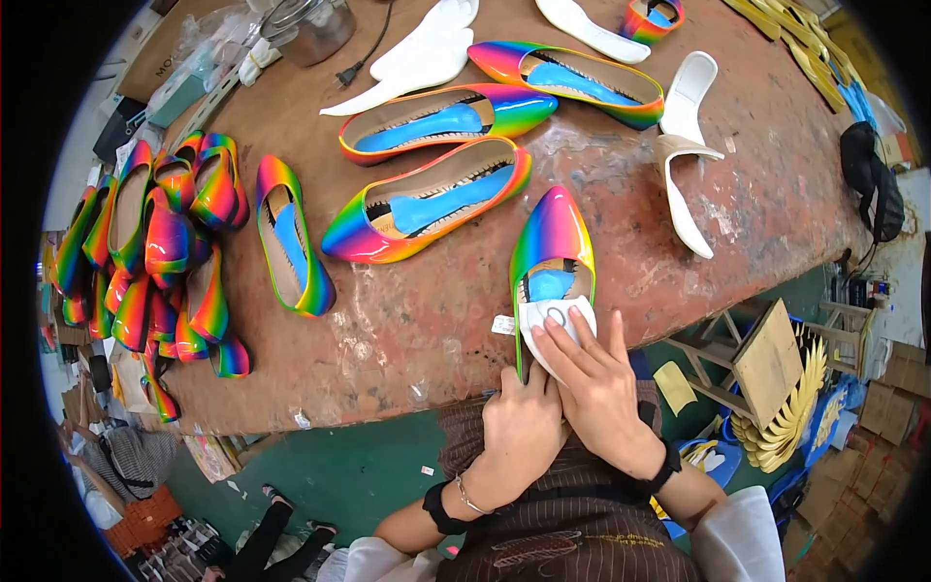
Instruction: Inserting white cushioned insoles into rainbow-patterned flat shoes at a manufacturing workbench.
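A glossy rainbow pointed-toe flat shoe (553, 242) lies at the near edge of the brown table (407, 330), toe pointing away from me. My left hand (519, 427) grips its heel end from below. My right hand (593, 383) presses a white insole (555, 320) into the shoe's heel opening, fingers spread flat on it. A blue lining shows inside the shoe ahead of the insole.
Three more rainbow flats (432, 199) with blue linings lie further back, one (291, 238) to the left. A heap of rainbow shoes (160, 242) fills the table's left side. White insoles (417, 58) and a white heel piece (684, 160) lie at the back. A wooden stool (756, 364) stands right.
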Action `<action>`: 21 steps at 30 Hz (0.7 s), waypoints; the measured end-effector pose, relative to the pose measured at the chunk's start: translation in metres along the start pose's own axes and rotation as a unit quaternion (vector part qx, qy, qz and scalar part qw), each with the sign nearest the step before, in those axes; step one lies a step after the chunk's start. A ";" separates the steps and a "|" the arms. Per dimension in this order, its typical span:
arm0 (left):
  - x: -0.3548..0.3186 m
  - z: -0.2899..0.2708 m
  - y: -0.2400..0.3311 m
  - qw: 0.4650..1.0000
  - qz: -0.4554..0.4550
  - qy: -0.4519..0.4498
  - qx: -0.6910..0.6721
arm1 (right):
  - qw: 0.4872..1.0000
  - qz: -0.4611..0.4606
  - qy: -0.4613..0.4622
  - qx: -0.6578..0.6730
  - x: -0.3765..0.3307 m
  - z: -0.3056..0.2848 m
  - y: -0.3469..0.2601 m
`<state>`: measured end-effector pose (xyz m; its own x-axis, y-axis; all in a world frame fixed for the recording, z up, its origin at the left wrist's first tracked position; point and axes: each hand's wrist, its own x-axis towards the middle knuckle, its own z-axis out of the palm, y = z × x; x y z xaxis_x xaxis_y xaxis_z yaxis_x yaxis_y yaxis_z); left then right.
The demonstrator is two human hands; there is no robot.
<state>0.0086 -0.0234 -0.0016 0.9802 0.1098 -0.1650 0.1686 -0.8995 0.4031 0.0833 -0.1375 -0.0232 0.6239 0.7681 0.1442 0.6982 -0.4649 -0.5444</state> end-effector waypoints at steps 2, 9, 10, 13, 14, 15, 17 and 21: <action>0.000 -0.001 0.000 1.000 -0.011 0.013 -0.015 | 1.000 0.008 0.006 -0.010 0.016 0.005 0.003; 0.003 -0.005 -0.001 0.999 -0.018 0.023 -0.045 | 0.990 0.075 -0.109 -0.038 0.090 -0.006 0.007; 0.003 -0.005 -0.002 0.999 -0.030 0.025 -0.035 | 0.996 0.044 -0.070 -0.047 0.088 -0.006 0.005; 0.002 -0.005 -0.003 0.998 -0.032 -0.004 -0.045 | 0.985 -0.083 0.080 -0.130 0.074 0.001 0.003; 0.002 -0.004 -0.003 0.998 -0.030 0.004 -0.049 | 0.980 -0.089 0.088 -0.154 0.073 0.003 0.007; 0.002 -0.005 -0.004 0.998 -0.026 0.009 -0.055 | 0.987 -0.065 0.054 -0.139 0.072 0.006 0.008; 0.003 -0.005 -0.005 0.998 -0.021 0.006 -0.055 | 0.994 0.003 0.015 -0.107 0.079 0.007 0.014; 0.003 -0.002 -0.006 0.996 -0.031 0.030 -0.072 | 0.992 0.023 -0.068 -0.103 0.084 -0.009 0.005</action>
<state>0.0106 -0.0169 -0.0023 0.9711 0.1923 -0.1416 0.2383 -0.8205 0.5195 0.1428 -0.0791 -0.0067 0.6127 0.7903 0.0031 0.7361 -0.5694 -0.3660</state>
